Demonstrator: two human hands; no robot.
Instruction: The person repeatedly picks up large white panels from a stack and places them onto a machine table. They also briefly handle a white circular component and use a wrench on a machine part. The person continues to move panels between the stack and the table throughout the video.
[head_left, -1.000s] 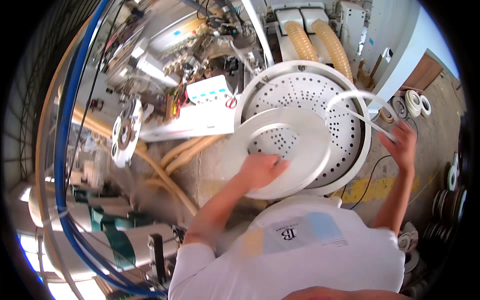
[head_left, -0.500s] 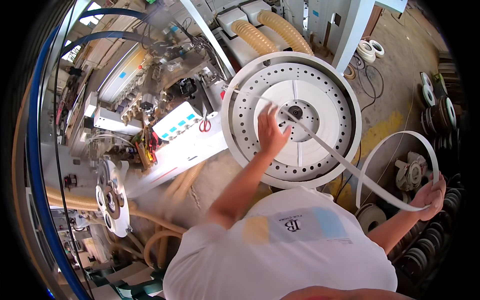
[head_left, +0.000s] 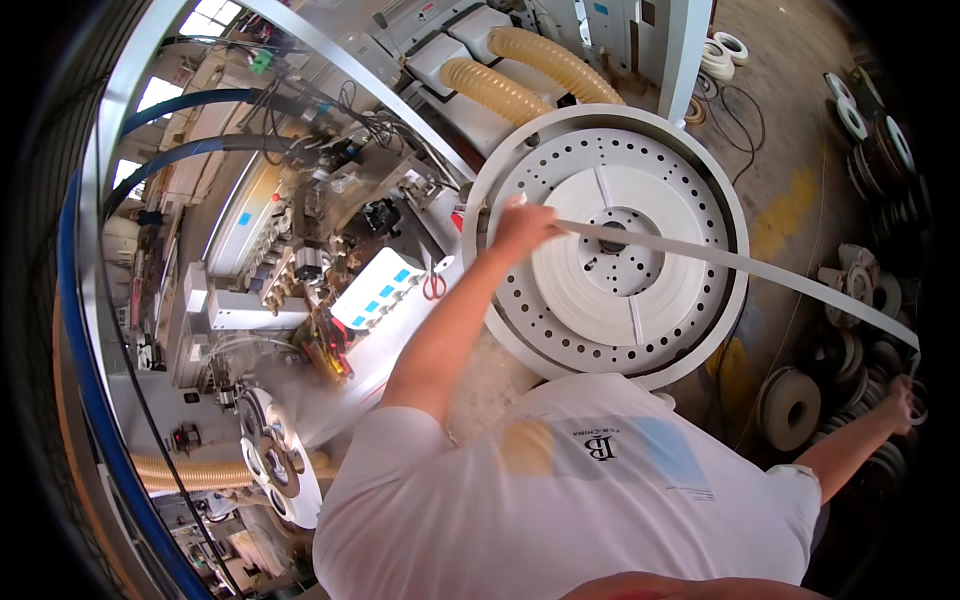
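A long white flat strip (head_left: 740, 262) stretches across a big round perforated tray (head_left: 520, 310). Its left end meets my left hand (head_left: 525, 230), which is closed on it over the tray's left part. Far to the right, the strip bends sharply down to my right hand (head_left: 895, 405). That hand is closed around it, close to a small loop, though its fingers are small and dim. Under the strip, a wide white coil (head_left: 570, 300) lies flat around the tray's dark hub (head_left: 612, 238).
Left of the tray stands a machine with a white panel (head_left: 378, 290) and red-handled scissors (head_left: 434, 287). Ribbed yellowish hoses (head_left: 495, 90) rise behind it. A pale post (head_left: 685, 60) stands at the back. Rolls (head_left: 790, 410) lie on the floor at right.
My left hand has moved left and closed on the strip. My right hand has reached farther out to the right. The strip's large loop has been drawn out nearly straight.
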